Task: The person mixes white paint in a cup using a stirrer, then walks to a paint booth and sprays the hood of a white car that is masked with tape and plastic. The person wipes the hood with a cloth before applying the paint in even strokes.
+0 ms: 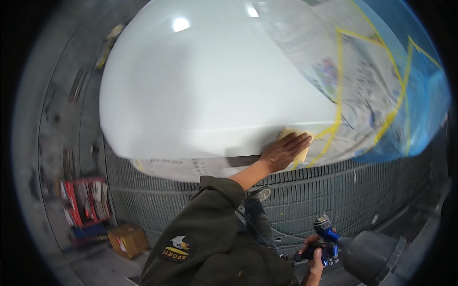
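My left hand [285, 151] is pressing a folded pale yellow cloth [303, 156] against the lower edge of a glossy white vehicle body panel [214, 95]. Its fingers lie close together over the cloth, pointing right, beside yellow masking tape [339, 76]. Down at the right, my right hand [315, 252] grips a spray gun [329, 238] with blue metal parts. A large dark grey paint cup [369, 255] is attached to the gun, which is held apart from the panel. Part of the right palm is hidden behind the gun's handle.
Printed masking paper [367, 90] and blue plastic film [420, 114] cover the panel's right side. More paper [167, 168] hangs under its edge. Slatted floor grating [152, 202] lies below, with a hose [284, 233] near my legs. A red rack [86, 200] and cardboard box [128, 240] stand left.
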A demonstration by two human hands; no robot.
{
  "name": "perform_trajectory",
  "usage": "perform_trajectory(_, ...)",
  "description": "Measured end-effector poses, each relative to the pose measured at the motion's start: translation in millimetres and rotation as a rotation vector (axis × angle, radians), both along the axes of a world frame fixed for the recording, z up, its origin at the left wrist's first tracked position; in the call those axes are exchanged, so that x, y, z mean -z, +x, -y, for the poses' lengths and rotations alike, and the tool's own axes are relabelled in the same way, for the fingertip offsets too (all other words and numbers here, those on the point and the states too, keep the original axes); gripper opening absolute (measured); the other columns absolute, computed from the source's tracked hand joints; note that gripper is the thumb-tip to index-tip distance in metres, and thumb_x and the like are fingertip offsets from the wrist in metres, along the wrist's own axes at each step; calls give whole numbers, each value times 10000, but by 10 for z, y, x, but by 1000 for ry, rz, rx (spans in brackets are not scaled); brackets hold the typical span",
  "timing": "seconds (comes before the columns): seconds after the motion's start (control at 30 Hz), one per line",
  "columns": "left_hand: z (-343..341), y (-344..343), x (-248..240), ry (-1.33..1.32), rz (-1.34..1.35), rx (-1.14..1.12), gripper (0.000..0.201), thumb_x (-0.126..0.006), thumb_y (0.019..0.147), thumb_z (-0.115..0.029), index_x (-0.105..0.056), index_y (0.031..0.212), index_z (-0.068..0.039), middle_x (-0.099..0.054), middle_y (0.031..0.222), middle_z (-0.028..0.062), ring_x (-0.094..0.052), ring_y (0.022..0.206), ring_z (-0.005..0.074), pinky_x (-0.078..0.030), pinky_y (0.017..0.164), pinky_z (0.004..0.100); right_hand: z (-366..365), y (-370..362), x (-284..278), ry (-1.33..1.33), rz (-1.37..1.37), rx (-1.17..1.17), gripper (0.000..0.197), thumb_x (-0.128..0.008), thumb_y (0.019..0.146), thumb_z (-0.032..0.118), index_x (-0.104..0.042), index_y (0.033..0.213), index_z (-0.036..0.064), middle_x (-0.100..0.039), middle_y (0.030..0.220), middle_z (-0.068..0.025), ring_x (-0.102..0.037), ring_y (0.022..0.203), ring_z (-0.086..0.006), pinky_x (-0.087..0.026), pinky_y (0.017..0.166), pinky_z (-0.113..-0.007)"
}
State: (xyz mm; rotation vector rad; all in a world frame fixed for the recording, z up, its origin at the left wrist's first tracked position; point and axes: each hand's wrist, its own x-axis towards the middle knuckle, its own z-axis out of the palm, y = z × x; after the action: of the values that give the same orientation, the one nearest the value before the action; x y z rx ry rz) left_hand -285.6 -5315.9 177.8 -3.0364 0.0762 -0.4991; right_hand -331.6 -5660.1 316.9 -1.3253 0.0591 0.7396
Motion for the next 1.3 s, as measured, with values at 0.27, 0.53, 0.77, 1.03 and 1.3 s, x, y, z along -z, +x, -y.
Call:
perform_trajectory(0.27,-832,-2410,207,-352,331,-1017,691,-538,939,-252,-273,1534,-18,-166,1624,209,-109,1511,397,-54,1217,551,-633,-178,-295,-134,144,-444,1026,-751,848,469,-95,1563,135,-542,992,-129,-578,770,-189,-568,537,-308)
perform_trajectory(0.53,-775,-2009,-84,-788,664,-890,658,-467,924,-171,-280,1523,27,-218,1615,205,-165,1511,345,-71,1223,534,-1468,-569,-513,-298,201,-1050,535,-648,942,469,-578,1220,17,-669,835,-41,-628,671,-141,-532,624,-286)
perform_trajectory(0.77,-1433,-3355,-130,-745,396,-1143,700,-606,881,-161,-325,1502,1,-286,1579,199,-231,1485,353,-143,1224,514,-2069,-1075,-575,-309,103,-1075,552,-664,928,460,-527,1265,44,-650,879,-49,-642,710,-149,-547,635,-293)
perform_trajectory(1.03,-2721,-4607,-31,-548,719,-1678,564,-449,1003,-255,-375,1459,70,-289,1563,256,-217,1475,405,-147,1219,505,-2453,-1678,-628,-311,132,-1028,692,-687,891,503,-420,1340,49,-624,918,-80,-641,698,-167,-549,596,-292)
perform_trajectory(1.3,-1375,-3121,149,-261,379,-569,490,-510,971,-133,-454,1456,-101,-401,1547,83,-373,1431,243,-279,1214,416,-2771,-1966,-728,-329,167,-996,845,-710,854,546,-313,1415,53,-598,957,-112,-640,685,-185,-551,558,-292)
